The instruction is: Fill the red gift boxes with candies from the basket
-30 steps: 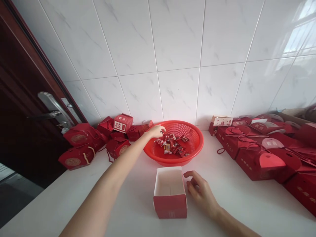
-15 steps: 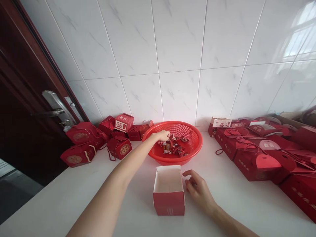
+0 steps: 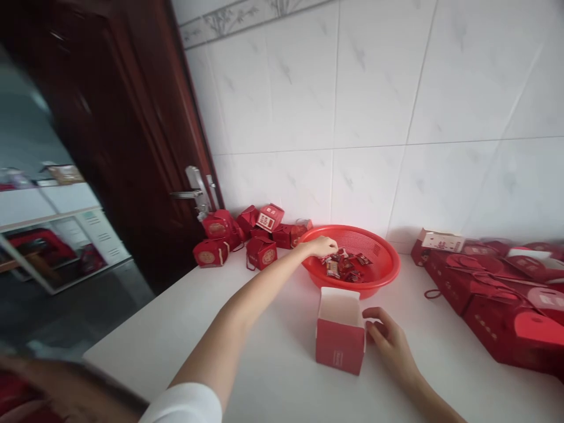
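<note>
Reaching over the rim of the red plastic basket (image 3: 383, 276), my left hand (image 3: 323, 247) is closed above wrapped candies (image 3: 348, 267); whatever its fingers hold is too small to make out. An open-topped red box (image 3: 339, 345) with a white inside stands in front of the basket. My right hand (image 3: 390, 341) is just right of this box, its fingers curved and apart, with nothing held. Its fingertips are close to the box's side.
Small red gift boxes (image 3: 261, 252) cluster at the back left by a dark door (image 3: 145, 117). Larger red boxes with cords (image 3: 484, 299) are piled on the right. A tiled wall (image 3: 370, 106) rises behind the white table (image 3: 264, 364).
The view has turned left, so everything appears further right and more of the door and the room beyond shows. My left hand remains at the basket and my right hand beside the box.
</note>
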`<move>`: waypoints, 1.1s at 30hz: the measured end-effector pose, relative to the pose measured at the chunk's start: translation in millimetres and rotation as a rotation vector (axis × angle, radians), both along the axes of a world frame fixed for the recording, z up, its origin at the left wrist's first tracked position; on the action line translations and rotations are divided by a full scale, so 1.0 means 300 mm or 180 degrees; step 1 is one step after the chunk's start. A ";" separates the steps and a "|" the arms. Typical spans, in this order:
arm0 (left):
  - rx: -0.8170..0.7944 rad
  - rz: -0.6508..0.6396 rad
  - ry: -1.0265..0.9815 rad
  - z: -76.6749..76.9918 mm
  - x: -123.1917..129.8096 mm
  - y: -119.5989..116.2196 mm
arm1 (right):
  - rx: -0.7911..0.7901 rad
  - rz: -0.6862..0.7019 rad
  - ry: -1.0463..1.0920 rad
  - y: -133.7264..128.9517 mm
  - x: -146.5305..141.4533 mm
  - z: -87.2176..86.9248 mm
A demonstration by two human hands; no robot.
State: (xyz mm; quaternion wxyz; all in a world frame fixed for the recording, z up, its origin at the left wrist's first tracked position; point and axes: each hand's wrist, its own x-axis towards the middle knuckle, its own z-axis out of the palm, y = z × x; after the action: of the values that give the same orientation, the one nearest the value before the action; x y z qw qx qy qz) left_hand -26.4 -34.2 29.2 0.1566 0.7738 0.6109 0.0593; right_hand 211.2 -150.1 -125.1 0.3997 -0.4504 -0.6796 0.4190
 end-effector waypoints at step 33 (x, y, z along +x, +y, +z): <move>0.0360 0.0448 -0.1129 -0.112 -0.037 -0.062 | -0.0019 -0.0059 0.0684 0.014 -0.021 0.032</move>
State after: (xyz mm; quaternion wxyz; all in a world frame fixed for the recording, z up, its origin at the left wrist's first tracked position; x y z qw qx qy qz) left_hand -37.6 -52.9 -4.3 0.2135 0.7141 0.6221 0.2397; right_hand 204.8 -145.8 -115.6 0.4728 -0.4102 -0.6274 0.4632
